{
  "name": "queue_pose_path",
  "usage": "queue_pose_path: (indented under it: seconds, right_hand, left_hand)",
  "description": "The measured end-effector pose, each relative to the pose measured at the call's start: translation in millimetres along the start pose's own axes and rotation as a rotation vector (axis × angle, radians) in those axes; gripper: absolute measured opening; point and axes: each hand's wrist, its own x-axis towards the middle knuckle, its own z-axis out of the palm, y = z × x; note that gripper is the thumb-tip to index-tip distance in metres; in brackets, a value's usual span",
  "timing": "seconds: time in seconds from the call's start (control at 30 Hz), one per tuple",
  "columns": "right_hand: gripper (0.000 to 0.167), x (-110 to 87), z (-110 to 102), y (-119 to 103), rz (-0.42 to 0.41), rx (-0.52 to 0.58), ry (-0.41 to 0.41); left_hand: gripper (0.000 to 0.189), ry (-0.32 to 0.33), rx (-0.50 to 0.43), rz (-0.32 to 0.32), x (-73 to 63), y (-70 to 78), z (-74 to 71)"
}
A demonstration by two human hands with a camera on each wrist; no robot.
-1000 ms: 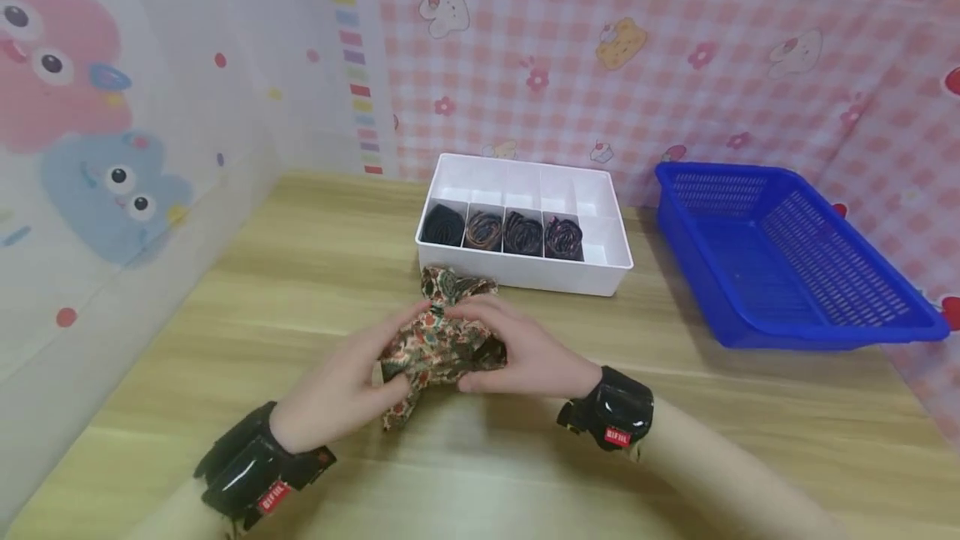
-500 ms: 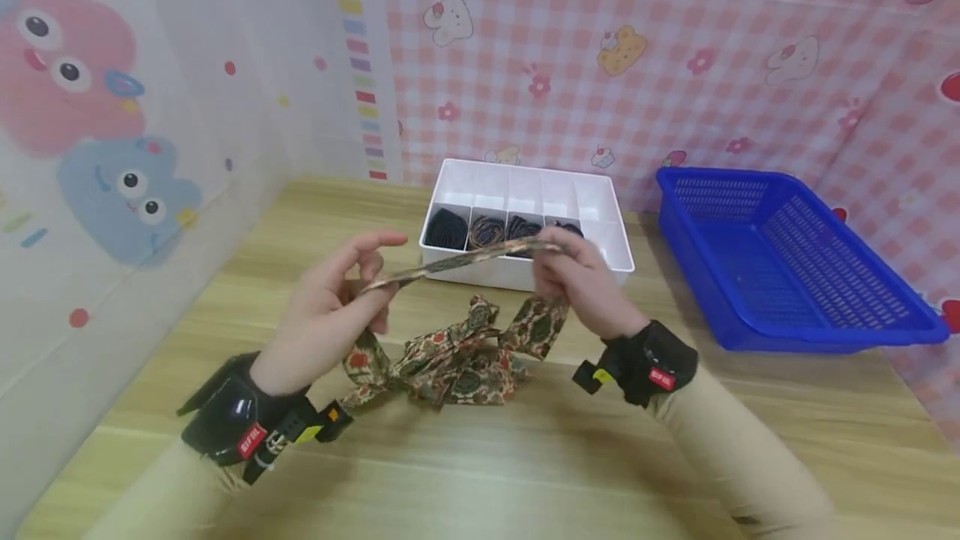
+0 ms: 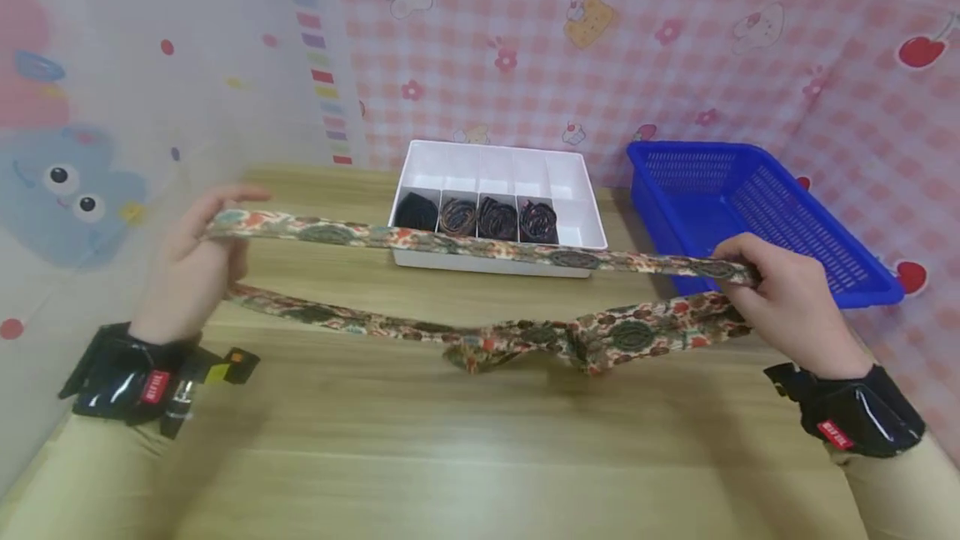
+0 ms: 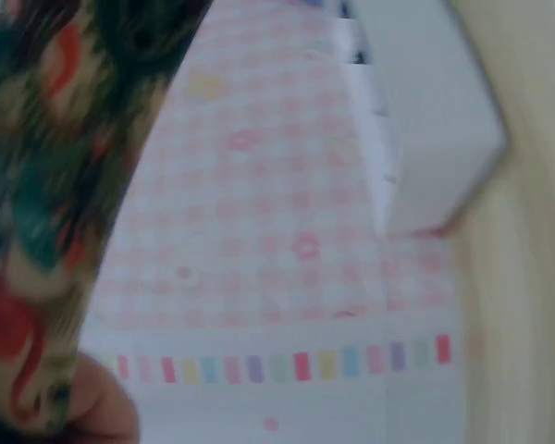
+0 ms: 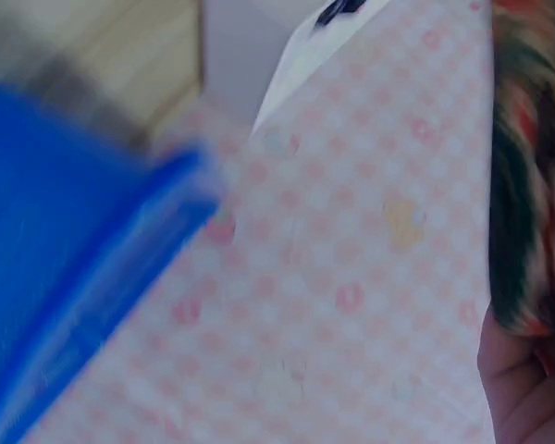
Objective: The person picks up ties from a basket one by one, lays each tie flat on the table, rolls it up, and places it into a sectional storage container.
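Note:
A long necktie with a red, green and cream pattern is stretched between both hands above the table. My left hand holds its looped end at the left, index finger pointing out. In the left wrist view the necktie hangs close to the lens above a fingertip. My right hand pinches the other end between thumb and fingers, in front of the blue basket. The upper run is taut and narrow; the lower run sags, wider and bunched near the middle. In the right wrist view curled fingers grip the necktie.
Behind the necktie stands a white divided box; several dark rolled strips sit in its front compartments. To the right is a blue plastic basket. A pink checked cloth hangs behind the wooden table.
The crumpled necktie has been lifted off the table and drawn out lengthwise. My hands have moved wide apart, left hand to the left, right hand to the right.

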Motion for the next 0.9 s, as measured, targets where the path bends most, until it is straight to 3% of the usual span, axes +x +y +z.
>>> queue_pose_path:
  seconds: [0.07, 0.13, 0.23, 0.3, 0.4, 0.5, 0.57, 0.63, 0.7, 0.73, 0.8, 0.87, 0.9]
  right_hand:
    - [0.03, 1.4, -8, 1, 0.024, -0.042, 0.071]
    - [0.03, 5.9, -16, 0, 0.112, -0.009, 0.138]
    - [0.029, 15.9, -27, -2, 0.253, 0.043, 0.236]
    - [0.029, 22.8, -32, -4, 0.294, 0.063, 0.295]
    - [0.032, 29.7, -36, -4, 0.299, 0.053, 0.404]
    - [0.033, 30.0, -34, -1, 0.332, 0.112, 0.421]
    - [0.03, 26.9, -30, 1, 0.382, 0.297, 0.345]
    - [0.03, 22.9, -21, 0, 0.431, 0.531, 0.211]
    - [0.028, 20.7, -8, -5, 0.467, 0.789, 0.068]
    - [0.028, 20.7, 0, -9, 0.484, 0.859, -0.016]
    - [0.028, 23.5, 17, -19, 0.489, 0.903, -0.167]
    - [0.03, 29.3, 38, -31, 0.467, 0.871, -0.286]
    - [0.033, 32.1, 48, -36, 0.442, 0.821, -0.341]
  left_hand:
    - [0.027, 0.127, -0.203, 0.03, 3.0, 6.4, -4.2]
    - [0.026, 0.238, -0.367, 0.087, 5.6, 13.7, -7.3]
    - [0.029, 0.356, -0.495, 0.187, 9.1, 20.7, -10.8]
    - [0.031, 0.406, -0.534, 0.222, 10.9, 22.2, -13.3]
    - [0.032, 0.472, -0.558, 0.218, 10.8, 17.5, -17.6]
    - [0.032, 0.53, -0.519, 0.115, 6.0, 6.0, -21.9]
    - [0.03, 0.53, -0.465, 0.044, 2.5, -7.9, -21.8]
    - [0.027, 0.421, -0.385, -0.059, -1.6, -26.6, -20.8]
    - [0.026, 0.216, -0.186, -0.156, -5.4, -47.6, -16.7]
    - [0.028, 0.081, -0.076, -0.196, -7.2, -58.2, -13.8]
    - [0.034, -0.2, 0.204, -0.213, -10.4, -76.6, -6.2]
    - [0.043, -0.396, 0.461, -0.156, -12.6, -88.8, 4.5]
    - [0.048, -0.468, 0.533, -0.125, -13.3, -92.8, 9.8]
